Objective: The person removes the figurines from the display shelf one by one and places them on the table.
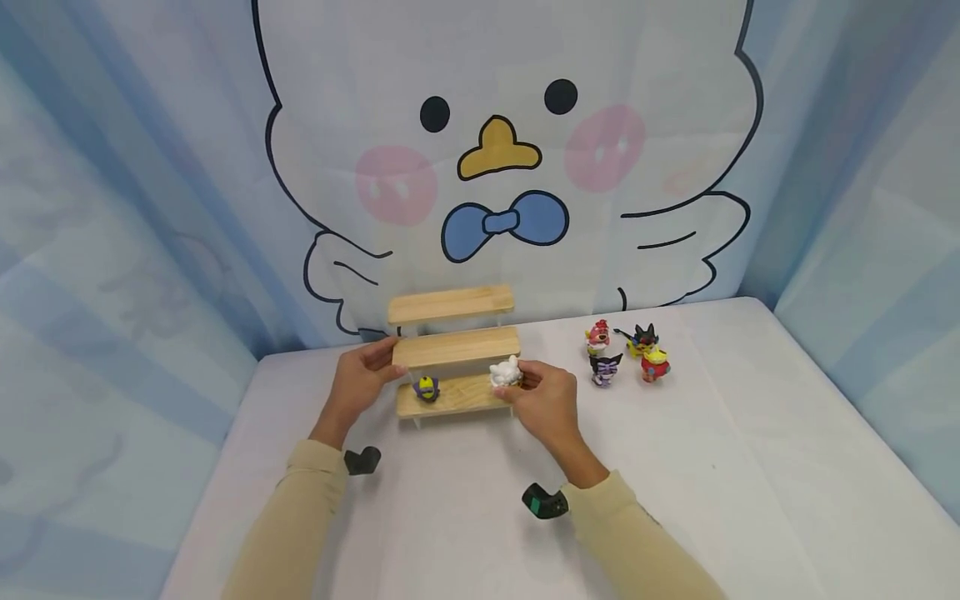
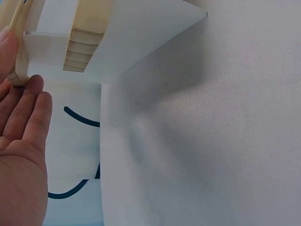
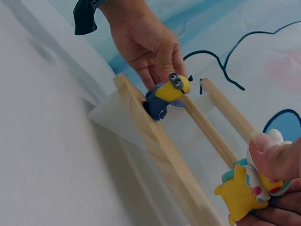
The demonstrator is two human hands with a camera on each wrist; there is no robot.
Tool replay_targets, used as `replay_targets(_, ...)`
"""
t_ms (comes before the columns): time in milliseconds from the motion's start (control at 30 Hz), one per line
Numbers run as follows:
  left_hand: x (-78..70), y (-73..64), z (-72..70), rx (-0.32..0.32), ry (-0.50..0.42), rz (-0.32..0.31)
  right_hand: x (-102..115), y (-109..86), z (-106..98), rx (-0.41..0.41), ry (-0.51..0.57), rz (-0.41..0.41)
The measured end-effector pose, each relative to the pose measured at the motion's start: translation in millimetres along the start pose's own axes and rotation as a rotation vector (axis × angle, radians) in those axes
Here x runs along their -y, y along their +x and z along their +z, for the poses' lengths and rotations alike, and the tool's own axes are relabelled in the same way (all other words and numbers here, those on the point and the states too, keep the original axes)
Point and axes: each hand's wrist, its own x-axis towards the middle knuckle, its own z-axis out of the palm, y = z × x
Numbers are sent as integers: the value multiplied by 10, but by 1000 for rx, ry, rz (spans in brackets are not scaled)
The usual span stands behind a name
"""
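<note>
A three-tier wooden display stand (image 1: 457, 347) with pale side panels stands at the back of the table. My left hand (image 1: 358, 385) grips the left end of its middle board, thumb on the near side and fingers behind. In my right hand (image 1: 551, 402) I pinch a small figurine, white-topped with a yellow body (image 3: 242, 193), at the right end of the lowest board. Whether its base touches the board cannot be made out. A yellow minion figurine (image 3: 171, 92) in dark blue stands toward the left end of that same lowest board.
Right of the stand, several small figurines are grouped on the white tablecloth (image 1: 712, 467): a red one (image 1: 597, 337), a black-and-yellow one (image 1: 642, 339), a black-and-purple one (image 1: 604, 369) and a yellow-and-red one (image 1: 655, 364). A printed curtain (image 1: 510, 275) hangs close behind.
</note>
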Motion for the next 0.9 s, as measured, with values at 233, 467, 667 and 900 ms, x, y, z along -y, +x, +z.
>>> replay_targets(233, 10, 4, -2, -4, -13, 8, -27, 27, -160, -24, 0, 22)
replay_targets(467, 26, 0, 4, -3, -13, -5, -90, 59, -315, -65, -34, 49)
replay_targets(667, 17, -4, 6, -10, -6, -11, -121, 75, -425, -91, -58, 75)
replay_targets(900, 12, 9, 10, -3, -6, 2, -187, 95, -571, -135, -84, 95)
